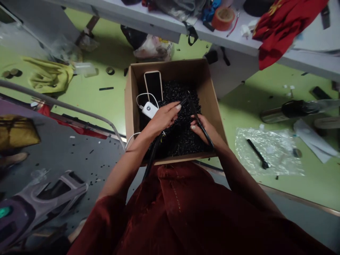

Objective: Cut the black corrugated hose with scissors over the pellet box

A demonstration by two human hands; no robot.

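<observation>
An open cardboard box point(219, 117) stands in front of me, with a heap of small black pieces point(186, 140) inside. Over the heap, my left hand point(166, 115) is closed, thumb and fingertips pinched on a small dark piece point(183, 102) too blurred to name. My right hand point(204, 129) has its fingers curled around a long thin black strip point(203, 131), whose upper end points toward the left fingertips. A phone in a pale case point(154, 85) leans in the box's far left corner. Beside my left wrist lies a white power bank point(150, 109) with a white cable.
A grey shelf point(170, 17) crosses above the box, holding orange tape point(223, 18) and a red cloth point(287, 30). On the green tabletop are a yellow cloth point(50, 76), a clear plastic bag point(281, 150) with a black strip on it, and a metal bottle point(276, 113).
</observation>
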